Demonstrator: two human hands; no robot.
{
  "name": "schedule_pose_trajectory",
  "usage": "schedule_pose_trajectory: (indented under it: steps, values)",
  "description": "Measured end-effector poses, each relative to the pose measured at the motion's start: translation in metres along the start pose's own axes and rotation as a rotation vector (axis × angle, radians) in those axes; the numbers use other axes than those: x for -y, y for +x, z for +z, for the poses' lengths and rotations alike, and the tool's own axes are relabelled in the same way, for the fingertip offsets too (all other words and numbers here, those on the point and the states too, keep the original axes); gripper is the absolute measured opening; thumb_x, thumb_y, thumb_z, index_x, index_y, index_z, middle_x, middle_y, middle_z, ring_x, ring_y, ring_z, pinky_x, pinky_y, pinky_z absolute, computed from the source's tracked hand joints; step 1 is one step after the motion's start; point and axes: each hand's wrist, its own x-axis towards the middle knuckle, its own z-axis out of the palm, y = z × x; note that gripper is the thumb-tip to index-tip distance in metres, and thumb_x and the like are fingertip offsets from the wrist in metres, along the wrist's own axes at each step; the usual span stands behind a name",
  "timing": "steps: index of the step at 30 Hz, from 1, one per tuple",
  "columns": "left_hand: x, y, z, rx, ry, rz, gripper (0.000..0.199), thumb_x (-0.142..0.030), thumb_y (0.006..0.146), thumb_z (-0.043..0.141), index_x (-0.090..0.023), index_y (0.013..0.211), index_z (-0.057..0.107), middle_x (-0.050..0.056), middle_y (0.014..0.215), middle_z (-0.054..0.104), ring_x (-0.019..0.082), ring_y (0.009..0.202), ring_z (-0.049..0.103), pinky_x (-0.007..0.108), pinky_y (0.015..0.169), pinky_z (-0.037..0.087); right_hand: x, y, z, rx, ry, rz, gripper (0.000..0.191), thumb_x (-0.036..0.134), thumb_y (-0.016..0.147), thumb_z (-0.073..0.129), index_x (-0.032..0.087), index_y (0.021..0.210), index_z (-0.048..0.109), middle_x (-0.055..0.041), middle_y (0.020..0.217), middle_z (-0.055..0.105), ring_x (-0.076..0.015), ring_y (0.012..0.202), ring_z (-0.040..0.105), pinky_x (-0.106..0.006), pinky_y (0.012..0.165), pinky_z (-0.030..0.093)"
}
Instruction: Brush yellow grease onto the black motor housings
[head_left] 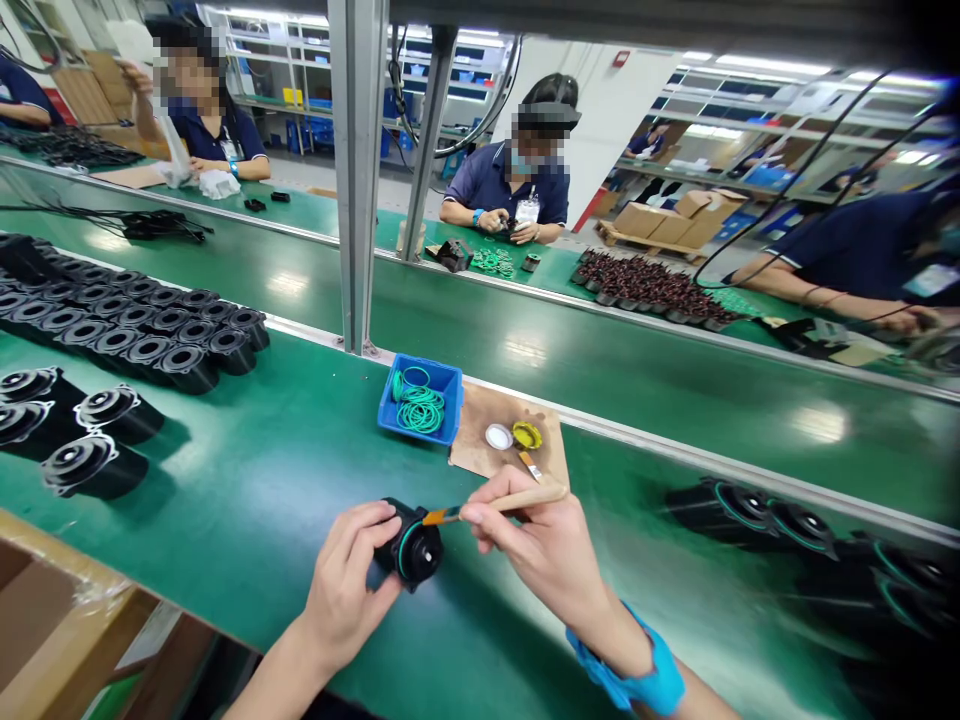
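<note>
My left hand (351, 575) grips a black cylindrical housing (388, 553), tilted on the green bench. A green rubber ring (405, 548) sits around its end, near a protruding centre with a light tip. Pinched in my right hand (544, 530) is a paintbrush (517, 499) with a wooden handle; its orange bristles meet the housing close to the ring. Beyond my right hand, a brown cardboard sheet (472, 445) carries a yellow-rimmed pot (527, 434), a white lid (498, 436) and a second brush (530, 465). Green rings fill a blue bin (455, 420) beside it.
Rows of black hollow housings (127, 340) and several with fitted centres (97, 465) stand at left. Ringed housings (739, 510) lie at right. A metal post (356, 180) rises behind the bin. Co-workers (517, 190) sit across the line, near a pile of dark parts (649, 290).
</note>
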Motion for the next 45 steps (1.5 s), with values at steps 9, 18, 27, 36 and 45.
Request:
schedule_pose_trajectory:
  steps: [9,18,27,36,45]
  values:
    - [-0.005,0.008,-0.005,-0.041,0.140,0.101,0.030,-0.006,0.087,0.058,-0.015,0.115,0.058,0.013,0.106,0.067,0.025,0.102,0.065,0.041,0.088,0.058,0.003,-0.004,0.009,0.007,-0.118,-0.040,0.039,0.050,0.092,0.064,0.021,0.067,0.069,-0.0006,0.057,0.065,-0.0120,0.042,0.059,-0.023,0.044,0.047]
    - [0.001,-0.001,-0.002,-0.005,0.075,-0.009,0.037,-0.010,0.086,0.063,-0.018,0.121,0.054,0.013,0.112,0.064,0.027,0.105,0.062,0.042,0.088,0.056,0.007,-0.019,0.016,0.141,-0.357,-0.341,0.028,0.033,0.101,0.054,0.021,0.080,0.068,-0.0035,0.069,0.070,-0.0151,0.058,0.066,-0.025,0.054,0.049]
    - [0.003,0.002,-0.004,0.016,-0.035,-0.119,0.041,-0.012,0.082,0.066,-0.019,0.120,0.054,0.011,0.111,0.064,0.025,0.103,0.065,0.037,0.087,0.057,0.008,-0.031,0.016,0.410,-0.439,-0.598,0.030,0.022,0.106,0.040,0.019,0.084,0.060,-0.0042,0.069,0.065,-0.0159,0.060,0.057,-0.028,0.061,0.049]
    - [0.003,0.006,-0.008,0.029,-0.184,-0.310,0.043,-0.017,0.074,0.078,-0.021,0.113,0.060,0.008,0.109,0.070,0.024,0.101,0.069,0.037,0.088,0.058,0.014,-0.019,-0.012,0.344,-0.499,-0.594,0.026,0.025,0.105,0.043,0.020,0.089,0.063,-0.0034,0.069,0.065,-0.0164,0.059,0.058,-0.029,0.057,0.046]
    - [-0.007,0.010,-0.011,0.091,-0.409,-0.456,0.050,-0.016,0.069,0.082,-0.024,0.113,0.061,0.004,0.109,0.072,0.022,0.101,0.069,0.034,0.089,0.057,0.009,-0.024,-0.005,0.125,-0.195,-0.129,0.015,0.037,0.102,0.048,0.025,0.095,0.049,-0.0062,0.101,0.069,-0.0193,0.092,0.068,-0.029,0.076,0.053]
